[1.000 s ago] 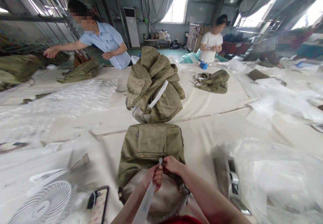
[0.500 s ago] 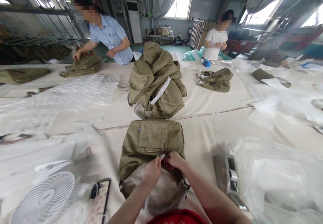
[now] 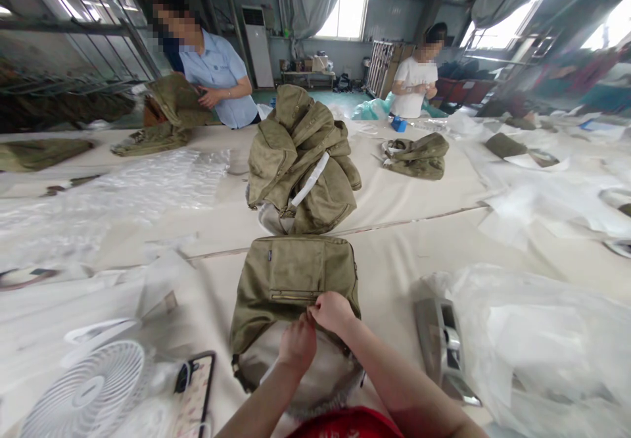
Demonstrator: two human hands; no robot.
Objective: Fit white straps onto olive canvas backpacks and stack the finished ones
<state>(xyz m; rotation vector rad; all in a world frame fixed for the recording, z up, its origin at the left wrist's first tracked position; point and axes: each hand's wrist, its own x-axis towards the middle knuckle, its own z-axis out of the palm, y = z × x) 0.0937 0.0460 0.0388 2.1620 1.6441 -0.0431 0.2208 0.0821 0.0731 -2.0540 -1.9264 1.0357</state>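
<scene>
Now the white tip is out of sight; left hand (image 3: 298,346) and right hand (image 3: 336,312) pinch together over the bag (image 3: 296,267), gripping what, I can't tell

Your left hand (image 3: 298,346) and right hand (image 3: 333,312) hide what lies between your fingertips. Left of your fingers and nearer you, the bottom edge crops your phone (image 3: 200,385) and fan (image 3: 89,392); far right beyond them, cloth (image 3: 584,83) blurs.

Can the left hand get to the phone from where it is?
Probably yes. The phone lies left of the forearm, with open tabletop between. But the left hand is at the bag, fingers against the right hand, so it would have to leave there.
</scene>
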